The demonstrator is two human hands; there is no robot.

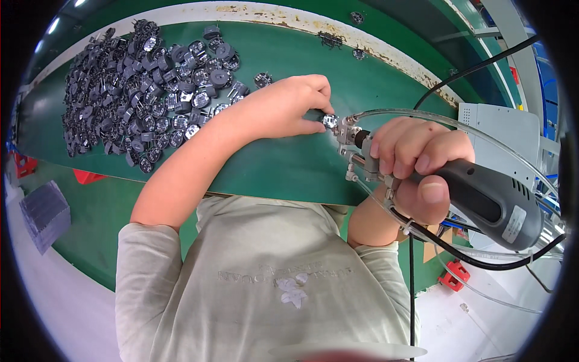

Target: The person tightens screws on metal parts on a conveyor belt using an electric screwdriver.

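My left hand (295, 108) pinches a small round part (329, 121) between thumb and fingers, its shiny silvery face turned to the right. My right hand (422, 151) is wrapped round a dark grey powered screwdriver (491, 202) with a metal nose, a clear hose and a black cable. The nose (348, 134) meets the part's face or sits just short of it; I cannot tell which. Beyond my left forearm, a big heap of similar small round grey parts (151, 90), with silvery faces and thin pins, covers the left of the green table (271, 172).
A worn white rail (289, 13) runs along the table's far edge, with a few loose parts (359, 53) by it. To the right stands a light grey box-shaped unit (497, 136), with cables and hoses. Below are red stools (455, 276) and a grey bin (45, 214).
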